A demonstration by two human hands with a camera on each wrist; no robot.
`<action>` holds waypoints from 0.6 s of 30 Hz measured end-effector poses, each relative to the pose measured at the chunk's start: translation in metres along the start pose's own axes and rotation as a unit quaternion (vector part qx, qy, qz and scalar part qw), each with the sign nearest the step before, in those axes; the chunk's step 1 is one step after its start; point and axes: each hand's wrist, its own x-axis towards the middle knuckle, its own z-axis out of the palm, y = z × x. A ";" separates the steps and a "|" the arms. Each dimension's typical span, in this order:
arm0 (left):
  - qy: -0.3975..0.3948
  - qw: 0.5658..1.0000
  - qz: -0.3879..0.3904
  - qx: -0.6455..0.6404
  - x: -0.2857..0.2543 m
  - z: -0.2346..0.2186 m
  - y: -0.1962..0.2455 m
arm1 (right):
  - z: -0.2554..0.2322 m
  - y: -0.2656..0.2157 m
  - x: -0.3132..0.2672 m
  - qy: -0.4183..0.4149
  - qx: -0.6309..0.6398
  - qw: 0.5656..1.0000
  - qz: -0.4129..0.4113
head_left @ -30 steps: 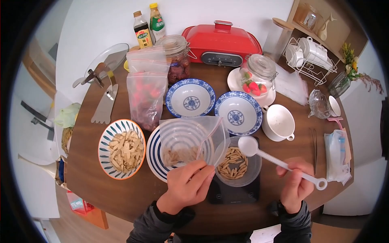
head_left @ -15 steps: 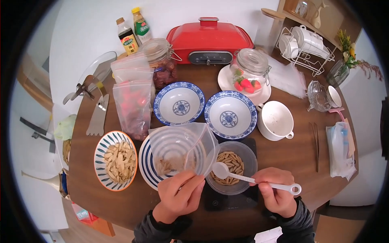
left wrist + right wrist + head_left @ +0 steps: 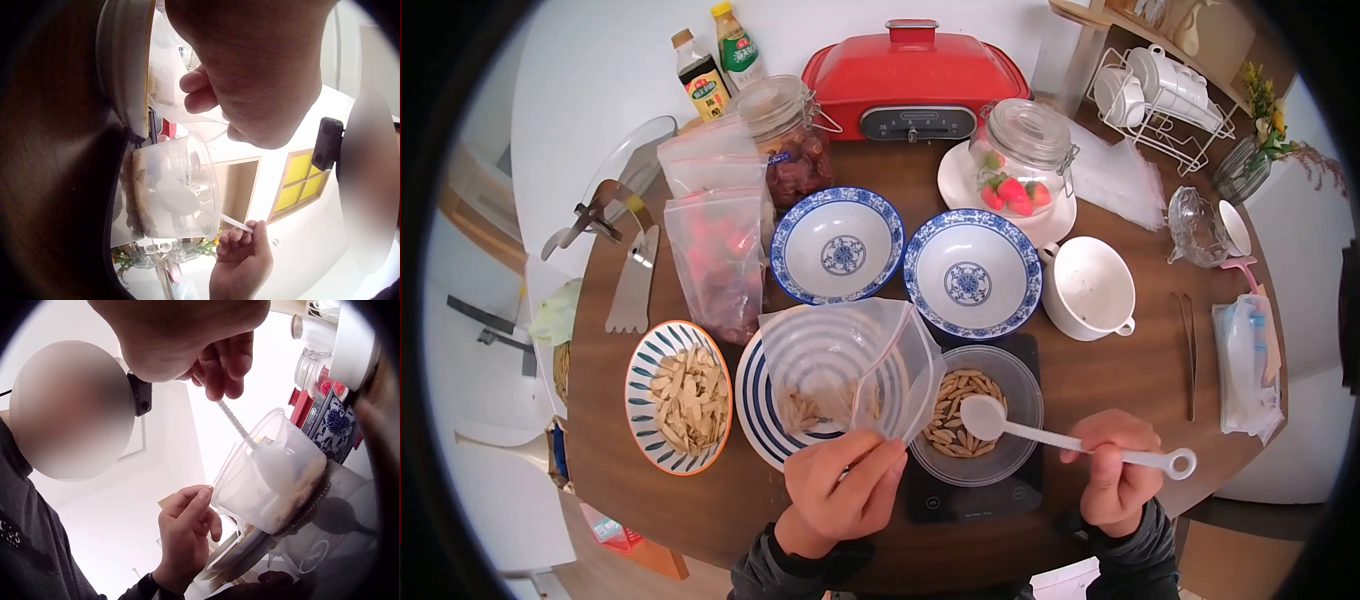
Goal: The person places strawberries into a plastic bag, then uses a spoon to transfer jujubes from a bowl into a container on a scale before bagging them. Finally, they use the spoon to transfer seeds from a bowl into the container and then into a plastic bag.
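Note:
My left hand (image 3: 840, 490) pinches the mouth of a clear zip bag (image 3: 830, 345) with some tan pieces inside. The bag lies over a blue-ringed white plate (image 3: 752, 400) and reaches the rim of a clear plastic tub (image 3: 1025, 440). In my right hand (image 3: 1122, 470) is the handle of a white plastic spoon (image 3: 983, 417). The spoon's bowl hangs inside the tub, seen through the wall in both wrist views. Tan elongated pieces (image 3: 950, 435) cover part of the tub's bottom. Under the tub sits a flat black scale (image 3: 980, 505).
Left stands a striped oval bowl (image 3: 636, 400) of pale slices. Behind are two blue-patterned bowls (image 3: 840, 215), a two-handled white cup (image 3: 1090, 290), bagged red fruit (image 3: 715, 260), glass jars (image 3: 1025, 145) and a red electric cooker (image 3: 910, 80). Tweezers (image 3: 1187, 355) lie right.
The spoon has come down from above the tub's far right rim into the tub, swung left, then back to its middle. My left hand keeps its pinch on the bag.

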 end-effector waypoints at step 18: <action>-0.002 1.000 0.007 0.009 0.000 -0.001 0.001 | -0.005 0.011 -0.010 0.209 0.114 0.971 0.028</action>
